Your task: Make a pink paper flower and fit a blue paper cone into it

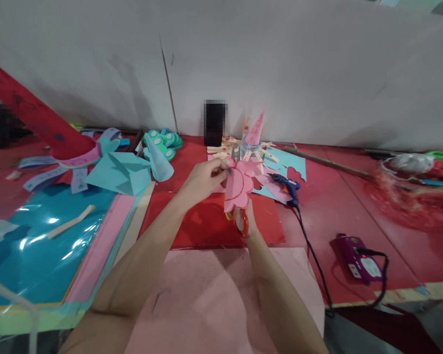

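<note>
A piece of pink foam sheet with a scalloped edge and a curved red line on it is held up over the red table. My left hand pinches its upper left side. Below it, my right hand grips scissors with red and yellow handles. The tips of the scissor blades show above the pink piece, pointing away from me. The piece hides most of the blades and part of my right fingers. Flat red sheets lie beneath both hands.
Behind stand a pink paper cone and a dark upright phone-like block. A blue glue gun trails a black cable to a purple power box. Blue sheets and a large red cone are left, red netting right.
</note>
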Motion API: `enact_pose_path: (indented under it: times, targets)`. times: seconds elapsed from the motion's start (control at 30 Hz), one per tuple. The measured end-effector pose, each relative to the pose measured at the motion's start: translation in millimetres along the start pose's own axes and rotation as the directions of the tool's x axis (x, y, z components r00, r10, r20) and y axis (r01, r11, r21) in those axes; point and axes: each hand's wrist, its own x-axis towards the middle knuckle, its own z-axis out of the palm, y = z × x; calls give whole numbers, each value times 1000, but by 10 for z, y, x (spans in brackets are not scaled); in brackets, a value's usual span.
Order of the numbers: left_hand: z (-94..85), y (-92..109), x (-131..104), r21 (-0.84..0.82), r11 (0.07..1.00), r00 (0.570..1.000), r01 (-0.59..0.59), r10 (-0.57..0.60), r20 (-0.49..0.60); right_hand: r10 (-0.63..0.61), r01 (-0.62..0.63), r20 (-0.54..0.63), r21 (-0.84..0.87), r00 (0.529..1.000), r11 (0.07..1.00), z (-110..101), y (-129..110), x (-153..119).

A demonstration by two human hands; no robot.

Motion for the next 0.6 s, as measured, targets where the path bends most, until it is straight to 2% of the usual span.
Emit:
enact_pose_path:
  times: [0.43, 0.6]
  targets:
    - [-18, -18, 16, -21, 1000, 1000, 18, -18, 10, 42, -43, 29, 56, 999, 997, -7, -31, -8]
    - [-27, -26, 15, -42, 999, 999, 29, -28, 24, 18, -19, 26, 61, 1000, 998, 3, -8, -12]
